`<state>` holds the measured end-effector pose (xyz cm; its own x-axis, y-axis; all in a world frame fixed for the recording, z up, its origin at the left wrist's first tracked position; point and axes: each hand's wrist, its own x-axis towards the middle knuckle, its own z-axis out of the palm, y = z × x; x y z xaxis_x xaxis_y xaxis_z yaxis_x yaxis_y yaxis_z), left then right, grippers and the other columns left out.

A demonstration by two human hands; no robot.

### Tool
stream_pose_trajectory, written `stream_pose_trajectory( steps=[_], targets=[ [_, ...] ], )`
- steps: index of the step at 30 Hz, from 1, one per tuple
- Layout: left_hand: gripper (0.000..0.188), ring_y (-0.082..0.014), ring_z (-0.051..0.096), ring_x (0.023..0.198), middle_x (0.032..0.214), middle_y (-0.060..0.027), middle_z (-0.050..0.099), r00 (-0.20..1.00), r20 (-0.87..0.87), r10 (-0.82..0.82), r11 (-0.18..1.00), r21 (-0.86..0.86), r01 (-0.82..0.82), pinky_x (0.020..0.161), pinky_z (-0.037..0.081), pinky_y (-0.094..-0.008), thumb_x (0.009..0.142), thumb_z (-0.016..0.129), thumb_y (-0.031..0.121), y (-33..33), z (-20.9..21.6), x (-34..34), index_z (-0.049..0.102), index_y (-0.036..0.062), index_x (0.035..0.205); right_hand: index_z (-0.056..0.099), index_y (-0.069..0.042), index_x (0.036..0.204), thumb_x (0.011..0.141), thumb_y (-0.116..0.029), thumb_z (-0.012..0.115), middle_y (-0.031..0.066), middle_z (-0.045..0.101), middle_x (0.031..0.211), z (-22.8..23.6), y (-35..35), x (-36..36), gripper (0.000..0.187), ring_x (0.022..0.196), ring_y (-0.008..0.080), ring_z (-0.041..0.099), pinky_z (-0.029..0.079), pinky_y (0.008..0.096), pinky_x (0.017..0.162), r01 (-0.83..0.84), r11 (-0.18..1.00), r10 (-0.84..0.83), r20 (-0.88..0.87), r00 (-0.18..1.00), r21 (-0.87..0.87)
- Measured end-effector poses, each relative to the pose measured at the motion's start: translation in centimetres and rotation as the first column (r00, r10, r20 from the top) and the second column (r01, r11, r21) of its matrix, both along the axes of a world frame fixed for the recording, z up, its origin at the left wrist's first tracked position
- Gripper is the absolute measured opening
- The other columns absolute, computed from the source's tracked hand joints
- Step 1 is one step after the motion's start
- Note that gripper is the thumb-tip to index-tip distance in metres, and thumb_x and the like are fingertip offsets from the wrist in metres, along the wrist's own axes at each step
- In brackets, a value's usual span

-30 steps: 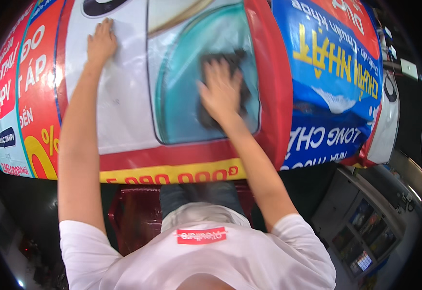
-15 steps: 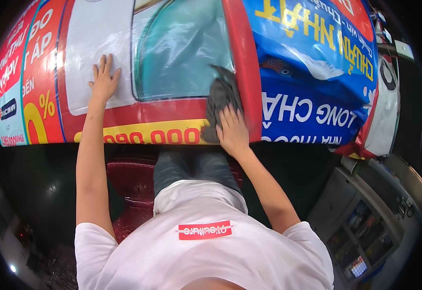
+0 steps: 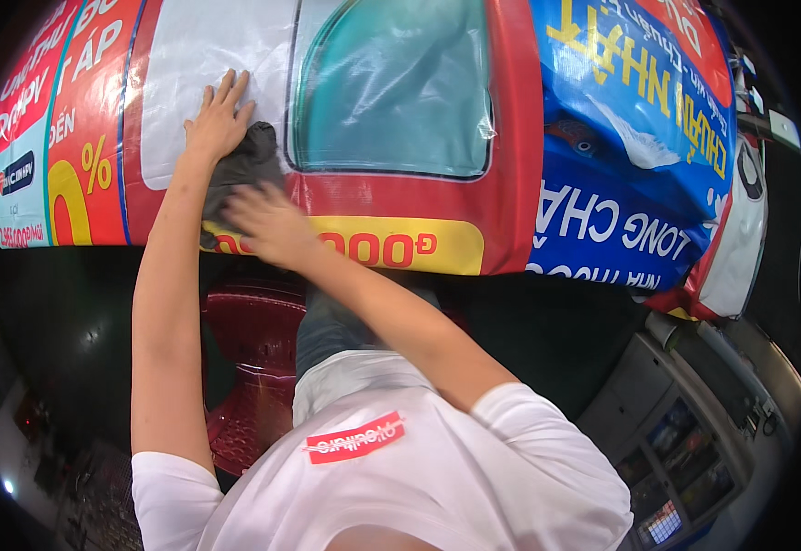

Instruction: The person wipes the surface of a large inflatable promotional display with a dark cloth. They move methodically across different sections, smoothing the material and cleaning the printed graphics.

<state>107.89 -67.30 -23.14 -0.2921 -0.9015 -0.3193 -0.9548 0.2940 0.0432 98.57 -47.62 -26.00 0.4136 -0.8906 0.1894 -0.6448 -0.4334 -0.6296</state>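
Note:
A glossy printed vinyl banner (image 3: pixel 391 193) in red, white, teal and yellow lies before me and drapes over the near edge. My left hand (image 3: pixel 218 119) rests flat on its white panel with the fingers apart. Beside it, my right hand (image 3: pixel 272 225) presses on a crumpled dark grey cloth (image 3: pixel 258 156) that lies against the banner's lower red and yellow border. That hand is slightly blurred, its arm crossing in front of my body. Part of the cloth is hidden behind my left wrist and under my right fingers.
A blue printed sheet (image 3: pixel 621 184) with creases adjoins on the right, with another red and white sheet (image 3: pixel 735 220) beyond it. Below the near edge stands a dark red plastic chair (image 3: pixel 249 386). A grey cabinet with glass panes (image 3: pixel 644 413) is at the lower right.
My right hand has swept the cloth leftward across the banner, from the right red border to beside my left hand. The banner appears shifted rightward in view. My left hand stays on the white panel.

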Motion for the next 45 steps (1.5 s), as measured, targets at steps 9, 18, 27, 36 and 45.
stream_pose_trajectory(
  steps=[9,18,27,36,45],
  targets=[
    [0.060,-0.0362,0.019,0.147,0.162,0.0040,0.016,0.998,-0.070,-0.001,1.000,-0.013,0.000,0.103,0.028,-0.0755,0.098,0.044,0.041,0.8,-0.3,-0.4,0.023,0.0332,0.154,0.051,0.001,0.134,0.091,-0.035,0.056,0.0210,0.044,0.143,3.5,14.2,-21.4,0.056,0.141,0.0368,0.032,0.021,0.0559,0.114,0.531,0.843,-0.392,-0.577,0.717,0.088],
    [0.056,-0.0348,0.021,0.147,0.161,0.0039,0.021,0.996,0.022,0.087,0.987,0.137,-0.089,0.106,0.021,-0.0764,0.100,0.041,0.043,0.3,2.9,-2.8,0.031,0.0269,0.152,0.051,-0.012,0.138,0.093,-0.042,0.051,0.0088,0.047,0.145,-0.2,-5.5,1.5,0.054,0.139,0.0308,0.037,0.020,0.0565,0.115,-0.587,0.806,0.570,-0.164,0.805,-0.077],
    [0.061,-0.0339,0.021,0.146,0.159,0.0030,0.026,0.973,-0.166,0.158,0.987,0.034,-0.154,0.105,0.025,-0.0741,0.094,0.055,0.042,1.6,1.7,-2.4,0.038,0.0248,0.149,0.057,-0.014,0.131,0.094,-0.043,0.052,0.0053,0.047,0.144,-0.5,-8.1,14.1,0.047,0.142,0.0280,0.030,0.020,0.0572,0.115,-0.434,0.868,0.403,-0.168,0.900,-0.241],
    [0.044,-0.0283,0.042,0.135,0.145,-0.0062,0.048,0.746,-0.576,0.333,0.939,0.270,-0.210,0.105,0.035,-0.0567,0.095,0.051,0.041,-0.6,6.0,1.9,0.061,0.0146,0.129,0.040,-0.006,0.145,0.093,-0.031,0.052,0.0136,0.035,0.153,1.7,-7.0,1.1,0.060,0.146,0.0367,0.021,0.011,0.0630,0.115,-0.319,0.948,0.309,-0.330,0.892,0.026],
    [0.033,-0.0313,0.045,0.133,0.138,-0.0137,0.053,0.620,-0.616,0.485,0.604,-0.276,-0.747,0.109,0.035,-0.0449,0.094,0.052,0.010,6.6,3.4,24.6,0.059,0.0064,0.126,0.051,-0.004,0.138,0.095,-0.017,0.045,0.0160,0.045,0.147,-0.3,-22.7,14.4,0.045,0.144,0.0336,0.030,0.013,0.0539,0.118,0.130,0.985,-0.149,0.171,0.974,0.114]
  ],
)
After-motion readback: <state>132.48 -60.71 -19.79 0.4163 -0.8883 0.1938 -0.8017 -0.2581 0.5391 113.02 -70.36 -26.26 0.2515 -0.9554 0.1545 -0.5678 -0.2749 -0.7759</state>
